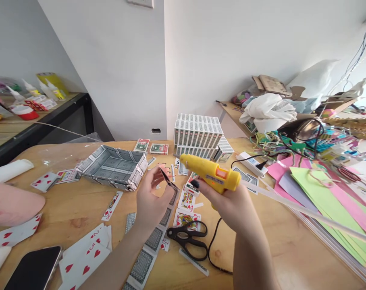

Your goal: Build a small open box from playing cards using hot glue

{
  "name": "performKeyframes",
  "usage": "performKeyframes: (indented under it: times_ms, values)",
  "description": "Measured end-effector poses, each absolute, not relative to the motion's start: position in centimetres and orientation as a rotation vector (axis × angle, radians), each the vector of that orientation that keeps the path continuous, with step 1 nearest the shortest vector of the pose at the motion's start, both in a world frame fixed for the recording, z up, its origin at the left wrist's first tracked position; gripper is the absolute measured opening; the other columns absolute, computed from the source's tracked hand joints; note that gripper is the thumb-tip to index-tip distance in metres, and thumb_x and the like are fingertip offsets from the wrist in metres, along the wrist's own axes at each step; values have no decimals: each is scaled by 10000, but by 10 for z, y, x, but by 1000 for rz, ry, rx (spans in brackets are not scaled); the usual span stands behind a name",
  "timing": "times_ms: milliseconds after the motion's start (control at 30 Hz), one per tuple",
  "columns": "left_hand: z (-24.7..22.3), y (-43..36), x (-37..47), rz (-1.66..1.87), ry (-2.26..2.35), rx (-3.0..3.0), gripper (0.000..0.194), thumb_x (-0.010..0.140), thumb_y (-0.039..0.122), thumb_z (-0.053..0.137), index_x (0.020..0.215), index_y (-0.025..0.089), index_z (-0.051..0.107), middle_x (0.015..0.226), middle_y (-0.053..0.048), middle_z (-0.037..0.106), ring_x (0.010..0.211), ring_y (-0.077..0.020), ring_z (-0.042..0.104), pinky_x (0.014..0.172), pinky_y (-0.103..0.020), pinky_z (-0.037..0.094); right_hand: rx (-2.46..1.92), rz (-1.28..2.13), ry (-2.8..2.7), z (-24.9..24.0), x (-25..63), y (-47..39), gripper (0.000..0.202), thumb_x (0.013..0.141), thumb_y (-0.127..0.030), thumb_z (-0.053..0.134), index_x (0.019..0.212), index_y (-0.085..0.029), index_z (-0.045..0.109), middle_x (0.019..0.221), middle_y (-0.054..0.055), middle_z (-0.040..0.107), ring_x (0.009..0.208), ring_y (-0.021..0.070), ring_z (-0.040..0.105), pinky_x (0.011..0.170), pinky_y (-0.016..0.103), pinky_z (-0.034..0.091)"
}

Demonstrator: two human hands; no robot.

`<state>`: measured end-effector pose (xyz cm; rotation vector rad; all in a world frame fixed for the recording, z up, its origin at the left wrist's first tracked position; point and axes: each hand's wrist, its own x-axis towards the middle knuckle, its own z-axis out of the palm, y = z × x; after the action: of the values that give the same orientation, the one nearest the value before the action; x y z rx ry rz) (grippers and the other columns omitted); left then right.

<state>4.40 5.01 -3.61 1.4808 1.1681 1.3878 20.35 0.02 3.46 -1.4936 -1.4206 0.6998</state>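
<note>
My left hand point(154, 201) pinches the upper end of a strip of playing cards point(154, 239), which trails down toward the near edge. My right hand point(231, 203) is wrapped round a yellow glue gun point(210, 171), its nozzle pointing left above the strip's raised end. A clear glue stick point(304, 209) sticks out of the gun's back. Black scissors point(187, 237) lie closed below the hands, partly on loose cards. Left of my left hand stands an open tray made of cards point(113, 165).
Stacked card boxes point(198, 133) stand by the wall. A white power strip point(252, 163) and coloured paper point(325, 201) lie at right. Loose cards point(86, 253), a phone point(33, 268) and what looks like another person's bare limb point(13, 205) are at left. A black cord point(215, 245) runs below the gun.
</note>
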Motion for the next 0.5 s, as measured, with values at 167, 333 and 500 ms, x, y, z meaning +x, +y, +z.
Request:
performKeyframes:
  times_ms: [167, 333, 500]
  values:
    - [-38, 51, 43, 1411, 1142, 1435, 393, 743, 196, 599, 1131, 194, 537, 1099, -66, 614, 1038, -193, 601, 957, -372, 489, -1579, 633, -1611, 38, 210, -14, 171, 795, -377, 629, 874, -231, 669, 798, 29, 705, 691, 199, 656, 563, 288, 500]
    - [-36, 46, 46, 1411, 1198, 1493, 463, 726, 230, 614, 1175, 178, 513, 1154, -88, 603, 1056, -212, 595, 964, -389, 489, -1632, 739, -1667, 40, 199, -13, 146, 810, -335, 605, 901, -238, 665, 826, 17, 711, 717, 191, 660, 644, 295, 510]
    - [-36, 46, 46, 1414, 1227, 1544, 455, 737, 259, 615, 1175, 186, 516, 1146, -84, 614, 1040, -216, 609, 962, -390, 490, -1647, 710, -1667, 40, 198, -12, 157, 811, -318, 596, 934, -246, 663, 882, 25, 710, 777, 206, 665, 650, 292, 502]
